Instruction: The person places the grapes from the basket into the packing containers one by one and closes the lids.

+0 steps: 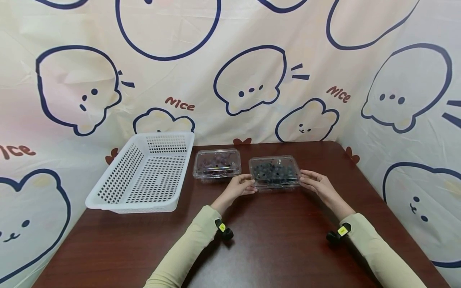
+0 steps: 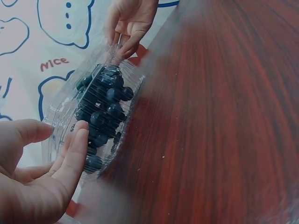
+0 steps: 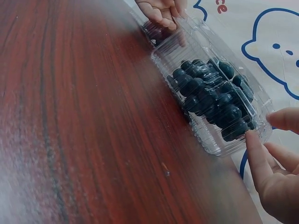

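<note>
A clear plastic clamshell box (image 1: 274,172) of dark, round, grape-like fruit (image 2: 105,105) is between the two hands. My left hand (image 1: 238,188) grips its left end, thumb and fingers on the rim. At the other end my right hand (image 1: 318,186) pinches the rim in the same way, with the thumb (image 3: 285,119) apart from the fingers. In both wrist views the lid looks closed. Whether the box's underside touches the table cannot be told. A second clear box (image 1: 217,164), holding reddish-purple fruit, lies just left of the first.
A white perforated plastic basket (image 1: 176,202) stands at the left of the dark red-brown wooden table (image 1: 273,240). A printed cloth (image 1: 252,24) with cartoon outlines hangs behind the table and along its sides.
</note>
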`<state>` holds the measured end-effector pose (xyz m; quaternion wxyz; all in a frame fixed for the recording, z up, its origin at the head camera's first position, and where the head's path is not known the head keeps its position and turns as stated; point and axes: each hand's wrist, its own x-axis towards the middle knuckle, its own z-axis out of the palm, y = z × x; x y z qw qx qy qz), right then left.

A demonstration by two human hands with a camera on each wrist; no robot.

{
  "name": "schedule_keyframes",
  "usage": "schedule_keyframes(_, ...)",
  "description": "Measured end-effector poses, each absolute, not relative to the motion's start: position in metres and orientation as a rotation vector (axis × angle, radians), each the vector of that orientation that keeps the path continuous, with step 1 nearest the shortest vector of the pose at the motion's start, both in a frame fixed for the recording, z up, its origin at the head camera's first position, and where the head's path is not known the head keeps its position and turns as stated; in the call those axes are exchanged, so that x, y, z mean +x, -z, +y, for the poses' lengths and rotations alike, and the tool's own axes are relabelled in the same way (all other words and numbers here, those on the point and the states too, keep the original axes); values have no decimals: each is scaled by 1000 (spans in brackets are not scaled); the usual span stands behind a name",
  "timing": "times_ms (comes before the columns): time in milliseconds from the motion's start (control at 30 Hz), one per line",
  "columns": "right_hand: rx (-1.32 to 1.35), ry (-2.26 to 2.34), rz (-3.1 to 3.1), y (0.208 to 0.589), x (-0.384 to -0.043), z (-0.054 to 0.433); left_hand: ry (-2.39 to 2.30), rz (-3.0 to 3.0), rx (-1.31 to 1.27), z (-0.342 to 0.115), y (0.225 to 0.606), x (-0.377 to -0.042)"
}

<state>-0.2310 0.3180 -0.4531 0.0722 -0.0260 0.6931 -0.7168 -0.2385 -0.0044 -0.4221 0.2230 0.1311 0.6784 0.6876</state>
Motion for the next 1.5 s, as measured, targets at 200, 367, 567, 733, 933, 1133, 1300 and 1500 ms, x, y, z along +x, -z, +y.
schedule_keyframes(200,-44,2158,2070,453,-230,318,-1907,1876,363,-3,430,-243)
schedule_keyframes(367,-18,2188,2013,453,-229,319,-1938,1845,339,-1,443,-251)
schedule_keyframes(567,9,2217,1933,453,-229,319,-1971,1858,300,2,448,-253)
schedule_keyframes(733,52,2203,1926,452,-230,317,-2004,1851,266,5,447,-252)
schedule_keyframes(933,55,2201,1933,452,-231,316,-2033,1832,233,6,446,-251)
schedule_keyframes(1133,44,2206,1978,453,-230,314,-2043,1814,216,7,448,-252)
schedule_keyframes(1300,59,2218,1979,454,-229,313,-2048,1785,209,7,450,-254)
schedule_keyframes(1500,51,2186,2001,455,-230,314,-2032,1769,236,4,442,-251)
